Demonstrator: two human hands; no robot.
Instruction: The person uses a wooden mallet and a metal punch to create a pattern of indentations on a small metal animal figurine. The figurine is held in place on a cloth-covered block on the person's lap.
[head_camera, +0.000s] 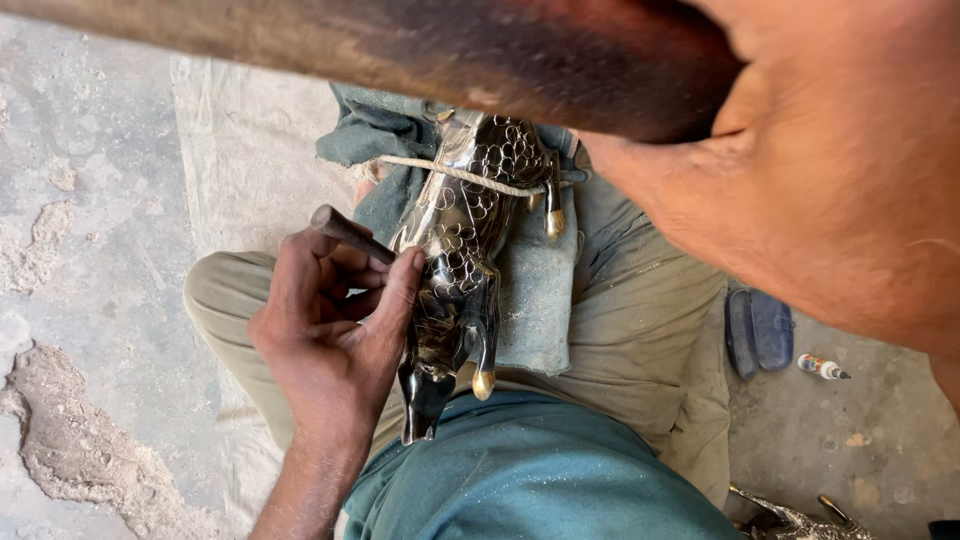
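Right hand (840, 170): nearest, 1 o'clock — grips mallet (400, 45) raised; fingers hidden, cannot tell.
Left hand (335, 310): pinches chisel (350, 233) against figurine (460, 250) — roped to lap, steady.

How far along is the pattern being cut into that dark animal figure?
Scale-like engraving already covers the upper body of the dark metal figure, which is tied down with a cord over a cloth. The left hand holds a thin chisel against its flank. The lower part, nearest the person, looks plain and uncut.
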